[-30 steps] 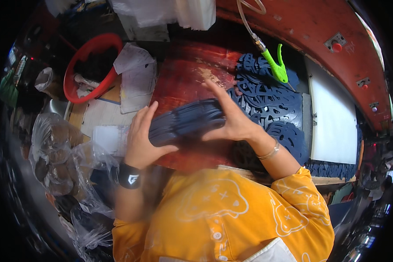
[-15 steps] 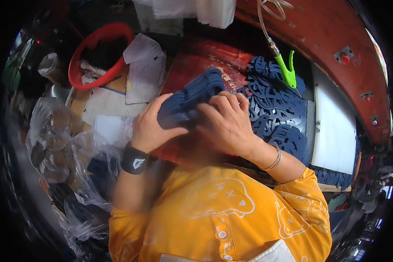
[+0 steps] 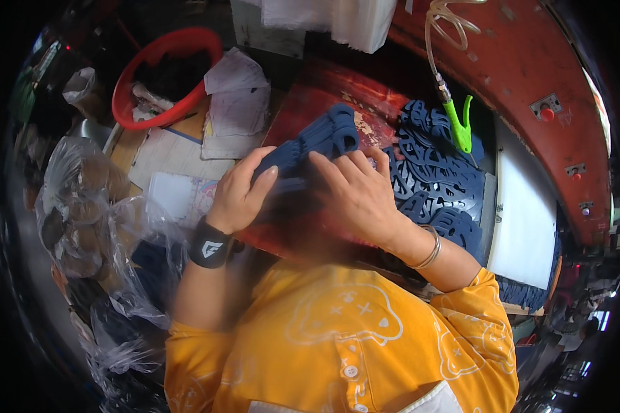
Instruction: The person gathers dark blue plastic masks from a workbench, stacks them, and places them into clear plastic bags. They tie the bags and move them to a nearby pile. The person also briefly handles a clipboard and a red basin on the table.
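The fingers of the left hand (image 3: 238,197) grasp a ridged stack (image 3: 310,143) of matte blue cutouts above the scuffed red bench (image 3: 289,113); those of the right hand (image 3: 366,198) curl against its side, grip unclear. Toward the bench's right edge lie perforated, looping blue sheets (image 3: 455,180), a glossy green air gun (image 3: 458,127) over them.

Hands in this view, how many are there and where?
2: the left hand holds the left end of a dark blue stack; the right hand is at its near side. Any others would be hidden.
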The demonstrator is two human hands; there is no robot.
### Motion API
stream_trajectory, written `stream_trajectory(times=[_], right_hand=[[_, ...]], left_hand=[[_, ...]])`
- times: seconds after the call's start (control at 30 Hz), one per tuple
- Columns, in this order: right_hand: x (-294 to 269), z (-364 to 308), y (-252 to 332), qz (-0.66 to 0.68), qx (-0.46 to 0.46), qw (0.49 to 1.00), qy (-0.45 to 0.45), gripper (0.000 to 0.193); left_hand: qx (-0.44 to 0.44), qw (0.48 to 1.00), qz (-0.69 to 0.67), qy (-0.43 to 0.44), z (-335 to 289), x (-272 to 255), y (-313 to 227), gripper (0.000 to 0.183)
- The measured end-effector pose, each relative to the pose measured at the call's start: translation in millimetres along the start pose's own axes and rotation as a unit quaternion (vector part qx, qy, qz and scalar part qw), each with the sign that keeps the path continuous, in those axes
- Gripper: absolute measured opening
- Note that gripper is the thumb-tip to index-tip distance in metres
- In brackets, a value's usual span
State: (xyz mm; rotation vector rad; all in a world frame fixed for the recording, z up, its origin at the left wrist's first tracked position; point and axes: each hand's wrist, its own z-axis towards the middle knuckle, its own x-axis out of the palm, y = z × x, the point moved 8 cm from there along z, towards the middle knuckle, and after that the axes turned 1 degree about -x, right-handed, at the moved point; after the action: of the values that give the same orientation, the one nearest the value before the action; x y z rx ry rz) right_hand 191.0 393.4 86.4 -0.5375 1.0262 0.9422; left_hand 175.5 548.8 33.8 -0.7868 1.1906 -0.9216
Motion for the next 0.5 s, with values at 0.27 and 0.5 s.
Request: stream_trajectory(times=[0.27, 0.5], right_hand=[[-2.9, 2.6, -4.0, 0.012, -0.015, 1.000, -0.013, 0.040], [1.0, -4.7, -7.3, 0.083, -0.031, 0.995, -0.049, 0.042]], left_hand=[[-0.026, 0.998, -0.039, 0.029, 2.5, 2.1, 5.3, 0.034], [-0.037, 0.995, -0.087, 0.031, 0.7, 2.3, 9.7, 0.038]])
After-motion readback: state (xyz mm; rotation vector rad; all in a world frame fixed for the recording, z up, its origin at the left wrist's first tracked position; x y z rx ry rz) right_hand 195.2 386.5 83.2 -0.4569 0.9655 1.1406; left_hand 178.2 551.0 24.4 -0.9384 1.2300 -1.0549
